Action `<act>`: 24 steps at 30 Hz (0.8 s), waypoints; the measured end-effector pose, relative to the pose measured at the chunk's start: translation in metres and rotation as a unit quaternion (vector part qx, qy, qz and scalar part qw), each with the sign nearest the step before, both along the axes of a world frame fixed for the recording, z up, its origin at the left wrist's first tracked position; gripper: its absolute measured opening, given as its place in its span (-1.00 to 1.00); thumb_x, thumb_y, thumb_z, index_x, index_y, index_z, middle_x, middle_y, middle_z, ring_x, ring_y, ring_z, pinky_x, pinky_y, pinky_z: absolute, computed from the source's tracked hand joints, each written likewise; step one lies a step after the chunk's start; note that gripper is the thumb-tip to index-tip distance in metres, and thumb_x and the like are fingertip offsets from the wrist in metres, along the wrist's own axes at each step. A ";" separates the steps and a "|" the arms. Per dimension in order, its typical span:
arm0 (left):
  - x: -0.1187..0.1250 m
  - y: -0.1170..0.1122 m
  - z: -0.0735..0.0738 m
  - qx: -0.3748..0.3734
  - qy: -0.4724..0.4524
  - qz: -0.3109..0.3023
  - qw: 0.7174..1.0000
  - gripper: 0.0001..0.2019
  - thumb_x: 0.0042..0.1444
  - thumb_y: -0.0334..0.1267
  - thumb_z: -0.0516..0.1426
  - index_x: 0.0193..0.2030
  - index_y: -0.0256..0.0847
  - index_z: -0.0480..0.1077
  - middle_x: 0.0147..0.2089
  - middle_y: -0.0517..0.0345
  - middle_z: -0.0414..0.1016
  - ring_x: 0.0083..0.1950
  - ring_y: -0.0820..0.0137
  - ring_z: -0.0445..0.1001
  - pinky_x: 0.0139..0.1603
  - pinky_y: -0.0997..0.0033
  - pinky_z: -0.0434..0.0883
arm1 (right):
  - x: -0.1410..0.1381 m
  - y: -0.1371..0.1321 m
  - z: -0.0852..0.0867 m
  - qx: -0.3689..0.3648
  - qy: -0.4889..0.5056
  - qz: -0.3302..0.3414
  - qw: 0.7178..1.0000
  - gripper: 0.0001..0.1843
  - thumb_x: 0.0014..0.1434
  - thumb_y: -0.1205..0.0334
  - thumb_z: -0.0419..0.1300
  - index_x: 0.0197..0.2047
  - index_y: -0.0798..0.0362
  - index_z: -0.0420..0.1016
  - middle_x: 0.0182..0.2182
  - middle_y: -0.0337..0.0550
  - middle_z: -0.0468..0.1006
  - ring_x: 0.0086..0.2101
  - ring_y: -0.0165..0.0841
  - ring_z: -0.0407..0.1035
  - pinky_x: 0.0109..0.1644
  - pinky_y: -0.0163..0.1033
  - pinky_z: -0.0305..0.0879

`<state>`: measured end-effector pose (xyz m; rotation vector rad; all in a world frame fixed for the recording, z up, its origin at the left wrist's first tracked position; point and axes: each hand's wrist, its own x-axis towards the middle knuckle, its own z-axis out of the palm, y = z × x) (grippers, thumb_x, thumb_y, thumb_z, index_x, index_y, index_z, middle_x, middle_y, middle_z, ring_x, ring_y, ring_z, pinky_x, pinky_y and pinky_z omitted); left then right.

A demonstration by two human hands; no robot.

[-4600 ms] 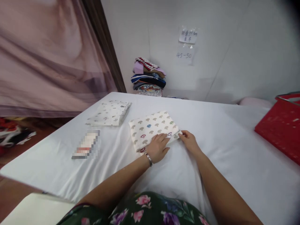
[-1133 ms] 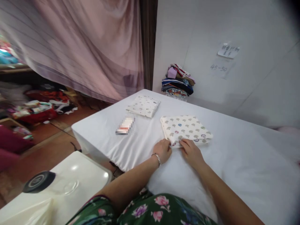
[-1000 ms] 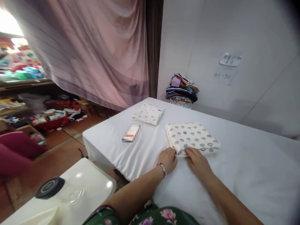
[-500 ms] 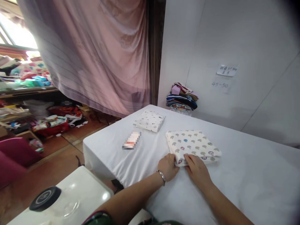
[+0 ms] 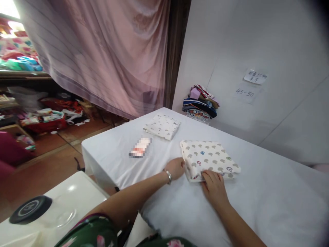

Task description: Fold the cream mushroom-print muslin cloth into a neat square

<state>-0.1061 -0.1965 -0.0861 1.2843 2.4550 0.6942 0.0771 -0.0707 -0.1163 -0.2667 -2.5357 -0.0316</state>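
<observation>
Left hand (image 5: 175, 168) has shifted from the mushroom-print cloth's (image 5: 212, 157) near-left corner to its left edge, fingers curled. Right hand (image 5: 215, 188) remains at near edge, fingers close together on top. Either grip: cannot tell. Cloth folded, on white-covered table (image 5: 272, 192).

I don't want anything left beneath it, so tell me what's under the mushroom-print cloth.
The mushroom-print cloth lies folded on the white table cover, which shows around it. The right hand hides part of the cloth's near edge. Anything else beneath is covered.
</observation>
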 end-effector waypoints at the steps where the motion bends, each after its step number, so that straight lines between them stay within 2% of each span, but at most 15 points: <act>1: -0.012 0.006 0.001 0.008 -0.013 0.023 1.000 -0.77 -0.01 -0.29 0.02 -0.17 -0.15 0.34 -0.16 0.14 0.46 -0.18 0.35 0.43 -0.19 0.41 0.33 | 0.000 -0.001 0.003 -0.006 -0.009 -0.001 1.000 -0.74 0.10 0.36 0.01 -0.14 0.10 0.39 -0.14 -0.02 0.43 -0.11 -0.22 0.27 0.05 -0.05 0.02; 4: -0.045 0.028 0.002 0.035 -0.013 0.089 0.995 -0.60 0.01 -0.19 0.04 0.03 -0.20 0.25 0.04 0.03 0.35 -0.04 0.31 0.39 -0.07 0.37 0.31 | -0.003 -0.004 0.015 -0.028 -0.033 0.015 0.999 -0.70 0.05 0.35 0.02 -0.11 0.08 0.37 -0.15 -0.05 0.43 -0.11 -0.22 0.28 0.15 0.04 -0.08; 6: -0.060 0.045 -0.001 0.045 0.008 0.106 0.993 -0.52 0.02 -0.16 0.05 0.10 -0.24 0.19 0.11 -0.04 0.29 0.07 0.25 0.32 0.01 0.33 0.28 | -0.008 -0.003 0.028 -0.058 -0.028 0.030 0.997 -0.70 0.08 0.31 0.02 -0.08 0.06 0.34 -0.12 -0.06 0.43 -0.08 -0.23 0.28 0.19 0.07 -0.12; 8: -0.067 0.060 -0.006 0.044 0.034 0.106 0.993 -0.51 0.02 -0.20 0.04 0.12 -0.25 0.18 0.11 -0.07 0.29 0.12 0.20 0.27 0.03 0.27 0.26 | -0.016 -0.002 0.040 -0.100 -0.010 0.035 0.994 -0.67 0.14 0.23 0.01 -0.01 0.04 0.31 -0.01 -0.04 0.37 0.01 -0.22 0.23 0.19 0.03 -0.05; 10: -0.071 0.073 -0.011 0.044 0.056 0.105 0.992 -0.52 0.02 -0.26 0.02 0.13 -0.25 0.18 0.10 -0.08 0.31 0.10 0.18 0.27 0.02 0.23 0.26 | -0.026 0.001 0.046 -0.133 -0.016 0.031 0.990 -0.58 0.19 0.13 -0.01 0.10 0.02 0.23 0.14 -0.04 0.21 0.13 -0.19 0.08 0.18 -0.01 0.02; 13: -0.078 0.086 -0.017 0.062 0.072 0.091 0.991 -0.50 0.00 -0.33 0.01 0.16 -0.22 0.18 0.08 -0.03 0.35 0.07 0.21 0.30 0.02 0.25 0.25 | -0.039 0.003 0.041 -0.139 -0.123 0.043 0.982 -0.44 0.20 0.03 -0.04 0.25 -0.06 0.06 0.24 -0.11 0.05 0.21 -0.17 -0.10 0.21 0.04 -0.04; 16: -0.092 0.092 -0.018 0.077 0.063 0.076 0.992 -0.57 0.01 -0.35 0.00 0.07 -0.10 0.30 0.00 0.09 0.44 0.03 0.26 0.34 0.01 0.29 0.25 | -0.043 0.003 0.026 -0.113 -0.222 0.066 0.966 -0.37 0.17 -0.03 -0.01 0.28 -0.10 -0.01 0.26 -0.12 -0.01 0.23 -0.15 -0.19 0.23 0.13 -0.19; 19: -0.110 0.096 -0.017 0.061 0.009 0.086 0.994 -0.66 0.04 -0.31 -0.01 -0.05 -0.02 0.40 -0.11 0.18 0.51 -0.06 0.32 0.41 -0.08 0.38 0.29 | -0.042 0.002 0.019 -0.105 -0.242 0.065 0.962 -0.37 0.18 -0.04 -0.01 0.27 -0.07 0.01 0.27 -0.11 -0.07 0.24 -0.14 -0.22 0.24 0.13 -0.23; 24: -0.129 0.102 -0.017 0.036 -0.017 0.069 0.997 -0.72 0.02 -0.26 0.03 -0.13 -0.02 0.44 -0.17 0.22 0.53 -0.17 0.38 0.45 -0.20 0.48 0.32 | -0.042 0.001 0.024 -0.104 -0.237 0.066 0.964 -0.37 0.18 -0.04 0.00 0.27 -0.06 0.01 0.27 -0.10 -0.06 0.24 -0.13 -0.20 0.23 0.14 -0.21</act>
